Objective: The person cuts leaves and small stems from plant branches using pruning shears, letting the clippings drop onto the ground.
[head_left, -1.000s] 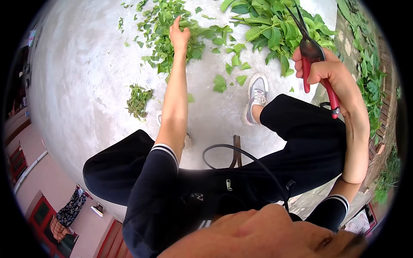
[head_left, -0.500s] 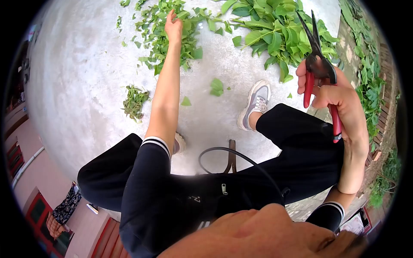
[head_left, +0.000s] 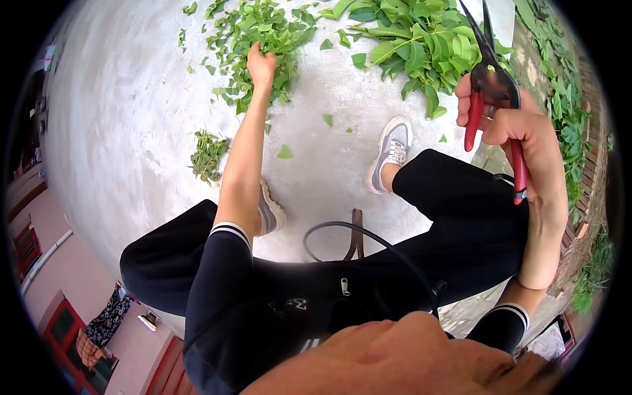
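Note:
My right hand (head_left: 526, 128) is wrapped round a pair of red-handled pruning shears (head_left: 495, 85). Their dark, narrow blades point up and away from me, with the tips apart. My left hand (head_left: 262, 64) is over the near part of a heap of cut leaf pieces (head_left: 276, 29). At least one of its fingers is stretched out; the others are partly hidden, and I make out nothing held. Beyond the shears and to their left lies a pile of large whole green leaves (head_left: 421, 49).
A small bunch of wilted greens (head_left: 209, 157) lies left of my forearm on the concrete floor (head_left: 125, 131). Loose leaf scraps (head_left: 284, 152) lie between my shoes (head_left: 395, 148). A dark cable (head_left: 368, 238) loops before my lap. Leafy plants (head_left: 569, 125) line the right edge.
My left hand has drawn back towards me over the leaf heap. A larger leaf piece seen between my shoes is no longer there. My right hand keeps the shears, shifted slightly.

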Available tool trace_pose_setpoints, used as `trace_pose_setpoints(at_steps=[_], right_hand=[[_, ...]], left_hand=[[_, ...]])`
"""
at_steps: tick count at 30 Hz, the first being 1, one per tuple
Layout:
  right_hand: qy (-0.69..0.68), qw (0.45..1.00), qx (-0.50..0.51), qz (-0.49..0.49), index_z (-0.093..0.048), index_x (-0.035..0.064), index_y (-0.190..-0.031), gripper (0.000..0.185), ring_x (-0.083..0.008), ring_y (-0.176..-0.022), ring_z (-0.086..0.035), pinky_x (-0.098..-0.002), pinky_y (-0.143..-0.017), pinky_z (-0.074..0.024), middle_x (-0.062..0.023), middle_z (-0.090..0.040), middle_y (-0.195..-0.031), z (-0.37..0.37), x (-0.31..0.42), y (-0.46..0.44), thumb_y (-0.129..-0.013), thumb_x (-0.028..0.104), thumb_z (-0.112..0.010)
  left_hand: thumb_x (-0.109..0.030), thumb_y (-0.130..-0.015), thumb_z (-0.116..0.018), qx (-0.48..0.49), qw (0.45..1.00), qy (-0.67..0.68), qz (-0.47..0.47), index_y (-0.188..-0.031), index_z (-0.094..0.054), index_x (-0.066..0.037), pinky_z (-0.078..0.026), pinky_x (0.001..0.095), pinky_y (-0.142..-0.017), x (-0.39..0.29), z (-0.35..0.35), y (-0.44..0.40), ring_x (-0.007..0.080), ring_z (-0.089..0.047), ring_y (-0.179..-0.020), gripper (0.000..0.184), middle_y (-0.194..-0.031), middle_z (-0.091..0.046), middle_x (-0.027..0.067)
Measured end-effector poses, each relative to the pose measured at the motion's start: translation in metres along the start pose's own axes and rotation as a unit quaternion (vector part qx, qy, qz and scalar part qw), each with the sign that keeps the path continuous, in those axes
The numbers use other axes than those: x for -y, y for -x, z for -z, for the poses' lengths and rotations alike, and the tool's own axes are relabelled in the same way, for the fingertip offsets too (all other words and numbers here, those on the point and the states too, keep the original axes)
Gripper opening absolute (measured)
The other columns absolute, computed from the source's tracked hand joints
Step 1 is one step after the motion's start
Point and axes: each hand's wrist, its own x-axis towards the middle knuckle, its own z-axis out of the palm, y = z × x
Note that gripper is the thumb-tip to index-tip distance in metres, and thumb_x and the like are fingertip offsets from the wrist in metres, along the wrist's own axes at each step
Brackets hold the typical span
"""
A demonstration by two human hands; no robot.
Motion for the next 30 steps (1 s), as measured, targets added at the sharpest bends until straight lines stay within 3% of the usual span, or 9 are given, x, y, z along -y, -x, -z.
trace_pose_setpoints(at_steps=[3,4,8,10,14,18,20,24,30], right_hand=[[-0.061,0.994,-0.036,0.080,-0.061,-0.0093,-0.100,0.029,-0.0206,-0.092,-0.061,-0.0312,-0.086,-0.0513,-0.0136,-0.059,-0.108,0.011,0.003,-0.001,-0.072,-0.006,-0.052],[-0.072,0.993,-0.033,0.090,-0.061,-0.0097,-0.099,0.028,-0.0209,-0.091,-0.061,-0.0314,-0.086,-0.0518,-0.0141,-0.059,-0.107,0.017,0.001,-0.003,-0.073,-0.006,-0.053],[-0.153,0.982,-0.034,0.103,-0.061,-0.0123,-0.098,0.026,-0.0234,-0.088,-0.064,-0.0341,-0.086,-0.0550,-0.0165,-0.061,-0.105,0.035,-0.002,0.000,-0.074,-0.004,-0.056],[-0.185,0.978,-0.030,0.087,-0.061,-0.0130,-0.099,0.027,-0.0241,-0.088,-0.065,-0.0348,-0.086,-0.0558,-0.0169,-0.062,-0.103,0.045,-0.007,0.004,-0.074,-0.004,-0.057],[-0.197,0.974,-0.046,0.106,-0.060,-0.0123,-0.101,0.028,-0.0226,-0.087,-0.065,-0.0344,-0.086,-0.0559,-0.0148,-0.062,-0.096,0.067,-0.015,0.007,-0.075,-0.002,-0.059],[-0.188,0.971,-0.088,0.116,-0.061,-0.0096,-0.097,0.025,-0.0211,-0.081,-0.065,-0.0312,-0.081,-0.0561,-0.0139,-0.062,-0.095,0.082,-0.018,0.010,-0.074,0.000,-0.061],[-0.170,0.971,-0.095,0.136,-0.061,-0.0063,-0.090,0.020,-0.0185,-0.076,-0.064,-0.0284,-0.073,-0.0538,-0.0116,-0.061,-0.090,0.077,-0.019,0.015,-0.072,0.001,-0.062],[-0.115,0.984,-0.020,0.134,-0.057,-0.0035,-0.077,0.012,-0.0175,-0.074,-0.055,-0.0293,-0.059,-0.0461,-0.0086,-0.054,-0.080,0.055,-0.021,0.020,-0.065,0.000,-0.060],[-0.067,0.973,0.207,0.071,-0.052,-0.0064,-0.095,0.043,-0.0251,-0.093,-0.054,-0.0304,-0.053,-0.0466,-0.0154,-0.049,-0.092,-0.026,-0.028,0.045,-0.053,-0.004,-0.052]], left_hand=[[-0.005,-0.077,-0.060,-0.142,0.986,-0.085,-0.037,-0.103,-0.063,0.002,-0.050,0.0430,-0.085,-0.085,0.008,-0.011,0.0326,-0.065,-0.094,0.027,-0.105,-0.067,0.0202],[-0.005,-0.078,-0.062,-0.004,0.998,0.068,-0.011,-0.103,-0.065,0.001,-0.052,0.0414,-0.082,-0.106,-0.009,-0.003,0.0299,-0.068,-0.086,0.026,-0.102,-0.069,0.0172],[-0.011,-0.081,-0.070,0.282,0.950,0.127,-0.035,-0.112,-0.068,-0.004,-0.055,0.0356,-0.077,-0.177,-0.105,0.066,0.0245,-0.070,-0.080,0.032,-0.107,-0.071,0.0173],[-0.012,-0.080,-0.072,0.172,0.966,0.113,-0.156,-0.107,-0.070,-0.004,-0.055,0.0377,-0.076,-0.176,-0.171,0.094,0.0292,-0.070,-0.078,0.029,-0.100,-0.073,0.0171],[-0.013,-0.079,-0.074,0.315,0.943,-0.005,-0.107,-0.099,-0.070,0.000,-0.054,0.0389,-0.073,-0.212,-0.156,0.101,0.0317,-0.070,-0.077,0.024,-0.088,-0.074,0.0161],[-0.013,-0.083,-0.075,0.277,0.945,0.120,-0.125,-0.091,-0.068,0.003,-0.051,0.0340,-0.061,-0.247,-0.073,0.075,0.0199,-0.065,-0.065,0.019,-0.081,-0.073,0.0121],[-0.011,-0.091,-0.070,0.375,0.880,0.291,0.016,-0.094,-0.066,0.002,-0.045,0.0253,-0.054,-0.264,-0.009,0.055,0.0089,-0.056,-0.059,0.014,-0.081,-0.073,0.0089],[-0.010,-0.097,-0.064,0.346,0.912,0.212,-0.061,-0.097,-0.062,0.002,-0.043,0.0205,-0.053,-0.270,0.115,0.042,0.0057,-0.054,-0.060,0.012,-0.086,-0.072,0.0087],[-0.010,-0.097,-0.064,0.313,0.938,0.127,-0.082,-0.095,-0.060,0.000,-0.046,0.0213,-0.054,-0.297,0.271,0.084,0.0062,-0.056,-0.062,0.012,-0.085,-0.071,0.0080]])
